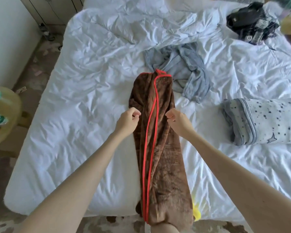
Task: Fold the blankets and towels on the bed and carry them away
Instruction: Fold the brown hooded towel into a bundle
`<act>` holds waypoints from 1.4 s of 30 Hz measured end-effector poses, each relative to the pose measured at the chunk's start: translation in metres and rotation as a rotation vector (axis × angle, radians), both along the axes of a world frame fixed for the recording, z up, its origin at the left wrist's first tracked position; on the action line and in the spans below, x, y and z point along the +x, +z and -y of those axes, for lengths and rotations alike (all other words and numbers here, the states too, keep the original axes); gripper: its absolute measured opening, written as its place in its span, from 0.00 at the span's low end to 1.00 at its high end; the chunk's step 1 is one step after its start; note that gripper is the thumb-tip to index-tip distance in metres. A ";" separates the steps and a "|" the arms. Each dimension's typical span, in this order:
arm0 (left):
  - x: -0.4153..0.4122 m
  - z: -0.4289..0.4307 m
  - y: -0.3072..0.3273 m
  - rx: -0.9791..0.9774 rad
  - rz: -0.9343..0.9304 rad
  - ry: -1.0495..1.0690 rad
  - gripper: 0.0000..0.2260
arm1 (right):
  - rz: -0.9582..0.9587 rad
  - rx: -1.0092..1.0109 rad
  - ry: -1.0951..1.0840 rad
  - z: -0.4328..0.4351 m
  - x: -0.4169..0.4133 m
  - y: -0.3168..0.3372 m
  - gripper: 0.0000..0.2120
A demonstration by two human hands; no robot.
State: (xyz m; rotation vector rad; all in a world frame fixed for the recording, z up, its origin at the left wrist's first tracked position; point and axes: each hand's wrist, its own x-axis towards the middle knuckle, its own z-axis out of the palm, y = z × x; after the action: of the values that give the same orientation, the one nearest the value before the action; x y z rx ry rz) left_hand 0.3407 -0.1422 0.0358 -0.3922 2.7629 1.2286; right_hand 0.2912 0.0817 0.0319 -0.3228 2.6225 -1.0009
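Brown blanket (160,140): long strip on bed (84,91). Your left hand (127,121) and right hand (178,121) flank it, fingers loosely curled, holding nothing. Grey towel (183,68) beyond; starred blanket (265,121) folded, right.

White wall (5,39) at ten o'clock, patterned floor (40,64) beneath it, a round yellowish side table (10,115) at nine.

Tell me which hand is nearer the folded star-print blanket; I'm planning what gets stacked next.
Right. The right hand hovers at the brown blanket's right edge, on the star-print blanket's side; the left hand is across the brown blanket, farther away.
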 end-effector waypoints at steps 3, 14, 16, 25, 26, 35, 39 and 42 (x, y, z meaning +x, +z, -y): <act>-0.057 0.015 -0.025 0.041 0.047 0.051 0.06 | 0.049 0.013 -0.018 0.020 -0.059 -0.026 0.13; -0.177 0.013 -0.124 0.208 0.251 0.047 0.14 | 0.173 0.102 -0.275 0.089 -0.198 -0.133 0.19; -0.182 0.004 -0.136 0.266 0.273 -0.013 0.16 | 0.209 0.141 -0.304 0.099 -0.211 -0.146 0.25; -0.225 0.024 -0.143 0.221 0.078 0.154 0.10 | 0.249 -0.060 -0.689 0.081 -0.236 -0.159 0.09; -0.233 0.028 -0.142 0.190 0.032 0.182 0.11 | 0.208 -0.094 -0.778 0.073 -0.235 -0.156 0.07; -0.304 0.059 -0.152 0.044 0.210 0.105 0.20 | -0.088 -0.185 -0.914 0.045 -0.215 -0.126 0.11; -0.319 0.058 -0.137 0.002 0.011 -0.097 0.08 | -0.065 -0.174 -0.588 0.068 -0.223 -0.117 0.19; -0.322 0.056 -0.115 -0.001 -0.181 -0.381 0.05 | -0.261 -0.008 -0.245 0.084 -0.245 -0.107 0.36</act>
State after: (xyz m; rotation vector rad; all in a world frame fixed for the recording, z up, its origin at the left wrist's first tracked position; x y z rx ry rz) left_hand 0.0190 -0.1984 -0.0790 0.2499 2.7998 1.2140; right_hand 0.0461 -0.0023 -0.0752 -0.1432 2.9501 -1.1117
